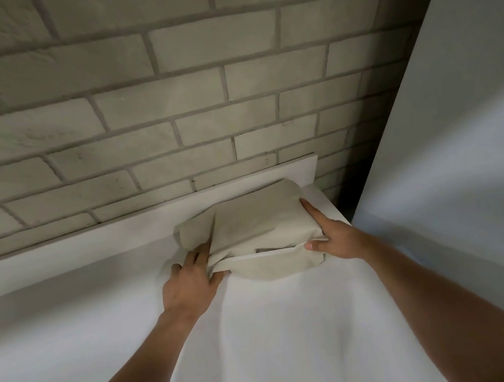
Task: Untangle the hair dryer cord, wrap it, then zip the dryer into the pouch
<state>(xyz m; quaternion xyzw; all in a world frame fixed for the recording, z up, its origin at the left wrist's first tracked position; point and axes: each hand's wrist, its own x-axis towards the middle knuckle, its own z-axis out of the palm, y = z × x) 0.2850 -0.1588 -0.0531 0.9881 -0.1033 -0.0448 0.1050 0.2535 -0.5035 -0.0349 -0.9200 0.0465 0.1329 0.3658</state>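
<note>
Pouch point(259, 225) at the far right corner of the desk point(66, 316), held at both ends.
It looks like soft, limp, light cloth, bulging as if filled, so I'd take it by the ends. My left grip point(189, 285) curls into the left end. My right grip point(338, 238) lies straight-fingered along the right end, thumb pressing the front edge.

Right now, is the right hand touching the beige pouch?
Touching. The head view shows the right hand against the pouch: its forefinger lies along the pouch's right side and its thumb rests on the front edge, with no gap.
</note>
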